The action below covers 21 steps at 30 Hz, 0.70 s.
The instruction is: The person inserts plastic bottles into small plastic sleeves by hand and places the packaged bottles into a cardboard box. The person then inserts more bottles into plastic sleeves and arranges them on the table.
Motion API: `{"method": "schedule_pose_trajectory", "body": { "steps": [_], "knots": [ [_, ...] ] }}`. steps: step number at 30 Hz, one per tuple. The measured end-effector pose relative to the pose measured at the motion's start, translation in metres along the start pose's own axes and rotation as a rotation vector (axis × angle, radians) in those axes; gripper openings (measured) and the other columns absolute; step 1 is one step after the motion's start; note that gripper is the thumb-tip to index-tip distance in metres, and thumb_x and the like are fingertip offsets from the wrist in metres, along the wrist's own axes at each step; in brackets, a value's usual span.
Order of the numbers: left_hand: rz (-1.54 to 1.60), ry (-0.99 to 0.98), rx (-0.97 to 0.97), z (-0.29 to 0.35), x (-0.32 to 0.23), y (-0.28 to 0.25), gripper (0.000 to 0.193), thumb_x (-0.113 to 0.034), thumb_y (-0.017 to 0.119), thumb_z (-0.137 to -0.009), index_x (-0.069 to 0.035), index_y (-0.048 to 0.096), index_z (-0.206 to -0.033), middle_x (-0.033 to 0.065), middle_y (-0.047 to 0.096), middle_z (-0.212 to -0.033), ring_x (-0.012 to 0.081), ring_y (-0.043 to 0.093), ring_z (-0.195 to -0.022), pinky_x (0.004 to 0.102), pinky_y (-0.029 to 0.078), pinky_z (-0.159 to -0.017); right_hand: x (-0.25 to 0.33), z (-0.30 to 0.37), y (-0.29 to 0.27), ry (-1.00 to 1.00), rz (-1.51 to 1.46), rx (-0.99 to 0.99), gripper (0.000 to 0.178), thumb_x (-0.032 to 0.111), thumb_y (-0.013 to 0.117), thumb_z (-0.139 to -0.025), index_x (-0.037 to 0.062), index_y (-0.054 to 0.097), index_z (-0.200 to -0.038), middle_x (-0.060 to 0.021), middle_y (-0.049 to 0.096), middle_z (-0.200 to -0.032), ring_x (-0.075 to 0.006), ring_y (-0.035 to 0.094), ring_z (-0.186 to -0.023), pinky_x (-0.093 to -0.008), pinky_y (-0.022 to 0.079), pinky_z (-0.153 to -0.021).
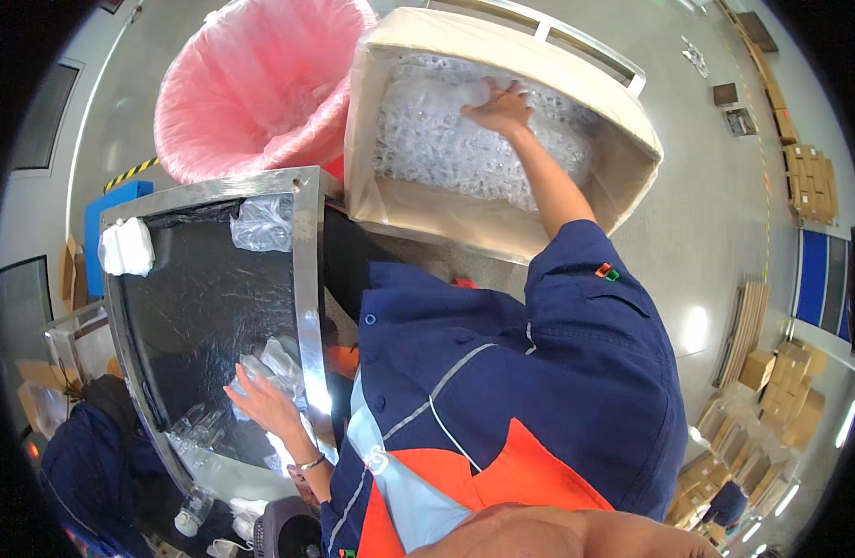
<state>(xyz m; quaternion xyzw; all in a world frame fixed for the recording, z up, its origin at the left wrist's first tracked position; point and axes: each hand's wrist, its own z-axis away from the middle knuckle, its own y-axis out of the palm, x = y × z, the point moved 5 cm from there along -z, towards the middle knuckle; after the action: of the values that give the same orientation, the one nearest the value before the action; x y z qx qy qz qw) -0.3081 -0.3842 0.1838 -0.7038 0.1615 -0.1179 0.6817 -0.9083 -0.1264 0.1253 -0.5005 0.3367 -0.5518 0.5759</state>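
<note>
My right hand [502, 108] reaches into a large beige-lined bin [427, 206], its fingers spread over a heap of small clear plastic pieces [437, 139]. A whitish, translucent piece [474, 93] shows beside its fingertips; its kind is too blurred to make out. My left hand [267, 406] is over the near part of a black-covered, metal-framed table [204, 307], fingers stretched out. Clear plastic pieces [277, 363] lie against and beside that hand. More clear plastic pieces [200, 428] are at the table's near left.
A bin with a pink liner [260, 93] stands beyond the table, beside the beige bin. On the table's far corners are a white bundle [126, 246] and a clear plastic bag [263, 223]. Stacked cardboard boxes [809, 181] stand far right. A clear bottle [193, 511] sits near left.
</note>
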Motion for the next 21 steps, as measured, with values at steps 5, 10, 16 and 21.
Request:
{"method": "schedule_pose_trajectory", "body": {
  "steps": [5,10,16,21],
  "knots": [
    [0.066,0.073,-0.083,0.006,-0.006,-0.006,0.055,-0.028,0.055,-0.091,-0.015,0.041,-0.143,0.0307,0.024,-0.148,0.0428,0.026,-0.138,0.0492,0.023,-0.112,-0.019,-0.054,-0.007,0.171,0.007,0.046,0.101,0.064,0.066,-0.067,0.0201,0.029,-0.149,-0.0216,0.024,-0.152,-0.0458,0.021,-0.140,-0.0568,0.028,-0.109],
    [0.064,0.036,-0.101,0.001,-0.009,-0.003,0.058,-0.026,0.059,-0.089,-0.015,0.041,-0.143,0.0306,0.024,-0.148,0.0434,0.027,-0.137,0.0523,0.024,-0.111,-0.002,-0.071,0.006,0.159,-0.005,0.133,0.106,0.063,0.069,-0.067,0.0091,0.026,-0.149,-0.0169,0.024,-0.154,-0.0451,0.022,-0.139,-0.0573,0.027,-0.109],
    [0.034,0.034,-0.089,0.001,-0.017,-0.003,0.059,-0.022,0.060,-0.089,-0.016,0.038,-0.144,0.0310,0.024,-0.147,0.0442,0.027,-0.137,0.0504,0.026,-0.109,-0.023,-0.114,0.034,-0.093,0.055,0.046,0.106,0.070,0.062,-0.070,0.0088,0.026,-0.149,-0.0228,0.025,-0.152,-0.0418,0.023,-0.140,-0.0623,0.022,-0.109],
    [0.030,0.003,-0.086,0.000,-0.019,-0.008,0.062,-0.017,0.064,-0.084,-0.016,0.041,-0.141,0.0308,0.024,-0.146,0.0455,0.030,-0.134,0.0521,0.027,-0.109,0.035,-0.050,0.012,-0.104,0.161,-0.090,0.092,0.069,0.053,-0.079,0.0071,0.035,-0.144,-0.0242,0.032,-0.148,-0.0395,0.030,-0.138,-0.0609,0.022,-0.109]
  ]
}}
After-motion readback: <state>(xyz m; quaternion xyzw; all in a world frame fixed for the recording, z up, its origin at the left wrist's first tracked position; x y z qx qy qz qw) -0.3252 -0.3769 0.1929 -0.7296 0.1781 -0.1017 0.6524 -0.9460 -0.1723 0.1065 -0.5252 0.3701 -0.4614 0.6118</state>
